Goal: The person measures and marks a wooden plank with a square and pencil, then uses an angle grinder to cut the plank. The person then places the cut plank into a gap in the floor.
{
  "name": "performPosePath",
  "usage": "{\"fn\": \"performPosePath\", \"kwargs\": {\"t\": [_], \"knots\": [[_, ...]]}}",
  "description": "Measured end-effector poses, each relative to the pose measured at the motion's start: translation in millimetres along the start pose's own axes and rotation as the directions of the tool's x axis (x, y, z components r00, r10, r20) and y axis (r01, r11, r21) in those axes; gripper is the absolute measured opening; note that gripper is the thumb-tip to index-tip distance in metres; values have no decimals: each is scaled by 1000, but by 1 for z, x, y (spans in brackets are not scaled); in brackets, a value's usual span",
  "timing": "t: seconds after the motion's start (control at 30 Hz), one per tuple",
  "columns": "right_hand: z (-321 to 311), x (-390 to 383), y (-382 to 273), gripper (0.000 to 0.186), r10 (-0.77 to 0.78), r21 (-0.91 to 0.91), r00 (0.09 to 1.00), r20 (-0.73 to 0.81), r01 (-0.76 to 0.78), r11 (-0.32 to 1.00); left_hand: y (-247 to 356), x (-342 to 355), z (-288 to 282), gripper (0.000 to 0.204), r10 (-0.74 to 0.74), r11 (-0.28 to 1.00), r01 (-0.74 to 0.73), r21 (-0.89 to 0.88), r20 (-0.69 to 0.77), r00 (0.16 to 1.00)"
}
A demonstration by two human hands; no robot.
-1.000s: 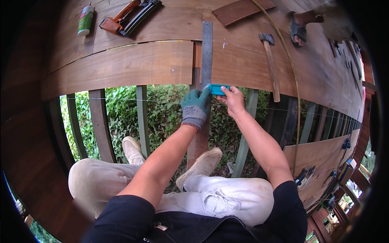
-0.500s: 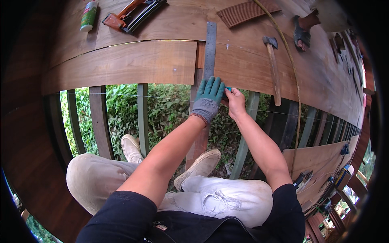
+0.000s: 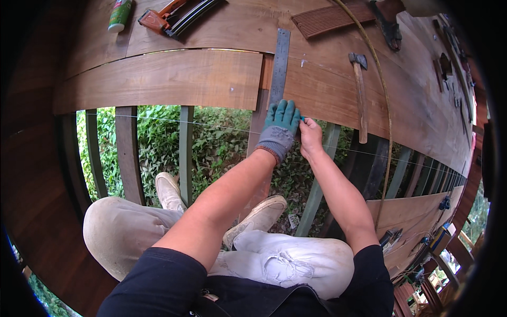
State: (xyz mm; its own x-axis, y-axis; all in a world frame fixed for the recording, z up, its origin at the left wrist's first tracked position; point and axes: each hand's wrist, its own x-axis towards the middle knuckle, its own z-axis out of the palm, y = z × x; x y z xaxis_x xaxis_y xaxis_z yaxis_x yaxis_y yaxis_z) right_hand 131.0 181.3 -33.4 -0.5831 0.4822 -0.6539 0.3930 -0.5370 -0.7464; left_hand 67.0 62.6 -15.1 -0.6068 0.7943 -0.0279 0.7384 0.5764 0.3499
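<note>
A steel square (image 3: pixel 280 58) lies upright in the picture across the plywood boards at a narrow reddish strip. My left hand (image 3: pixel 280 129), in a green and grey glove, rests with fingers stretched over the square's lower end and hides most of its teal handle. My right hand (image 3: pixel 311 134), bare, is closed on that teal handle at its right side, close against the glove. The left plywood board (image 3: pixel 163 82) ends just left of the square. A hatchet (image 3: pixel 362 100) lies to the right of my hands.
A nail gun (image 3: pixel 174 24), bottle (image 3: pixel 119 16) and grooved board (image 3: pixel 327 21) lie at the back. A long cord (image 3: pixel 385 95) runs down the right. A person's sandalled foot (image 3: pixel 391 31) stands at top right. Open slats (image 3: pixel 186 158) with foliage below lie under a taut string and my legs.
My gloved hand has shifted right, fingers spreading flat over the square's handle, which is now mostly hidden behind it. The whole view has shifted slightly; the sandalled foot has moved up.
</note>
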Motion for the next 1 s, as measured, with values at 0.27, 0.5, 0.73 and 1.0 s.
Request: {"fn": "performPosePath", "kwargs": {"t": [0.27,0.5,0.73,1.0], "knots": [[1,-4,-4,16,13,8,1000,2,-13,1000,2,3,-1,52,1,999,-6,53,97,995],[1,0,-1,15,3,9,1000,-7,-3,1000,0,2,0,57,5,1000,-4,-10,54,999],[-1,5,3,16,5,-1,1000,-12,-5,1000,-2,5,-1,57,18,1000,-18,7,84,996],[-4,-5,4,17,22,-11,999,-27,-23,1000,-1,-1,-1,54,37,999,-34,-39,63,997]]}}
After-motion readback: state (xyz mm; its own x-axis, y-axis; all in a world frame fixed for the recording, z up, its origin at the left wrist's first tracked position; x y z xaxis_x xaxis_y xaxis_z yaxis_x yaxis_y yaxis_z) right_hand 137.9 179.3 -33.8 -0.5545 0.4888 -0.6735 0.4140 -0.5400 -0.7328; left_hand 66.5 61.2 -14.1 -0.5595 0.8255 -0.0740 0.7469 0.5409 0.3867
